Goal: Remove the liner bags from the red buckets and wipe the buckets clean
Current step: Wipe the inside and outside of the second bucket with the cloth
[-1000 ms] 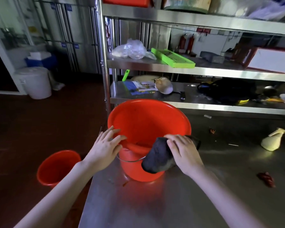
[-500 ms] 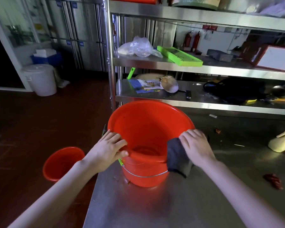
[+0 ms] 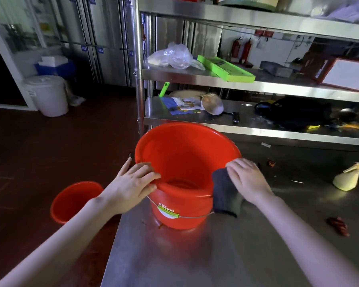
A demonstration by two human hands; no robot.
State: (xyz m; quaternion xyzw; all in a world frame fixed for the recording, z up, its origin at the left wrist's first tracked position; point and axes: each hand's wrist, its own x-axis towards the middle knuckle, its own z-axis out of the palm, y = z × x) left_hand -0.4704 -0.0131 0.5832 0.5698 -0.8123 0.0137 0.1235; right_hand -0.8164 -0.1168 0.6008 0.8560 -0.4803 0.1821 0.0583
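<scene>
Large red bucket (image 3: 184,154) is stood upright on the steel table (image 3: 216,262), near the table's left edge and just in front of the shelf rack (image 3: 257,129). Its wire handle (image 3: 195,216) is hung down against the near wall, below a green-and-white label (image 3: 167,212).

Left hand (image 3: 131,187) is clamped on the near-left rim: fingers are laid over the top of the rim, thumb is tucked under it on the outside. Bucket is gripped there.

Right hand (image 3: 247,179) is set on the near-right rim, opposite the left. A dark cloth (image 3: 224,195) is held under its bent fingers, pressed against the rim. The cloth is draped down the outer wall, its lower end close to the handle's pivot. The bucket is thus bracketed between both hands.

Second red bucket (image 3: 75,201), smaller in view, is stood on the dark floor to the left, beside the table and below the left forearm, well apart from either hand.

A pale yellow object (image 3: 348,179) and red scraps (image 3: 338,225) are lying on the table to the right. A white lidded bin (image 3: 47,94) is seen on the floor far left
</scene>
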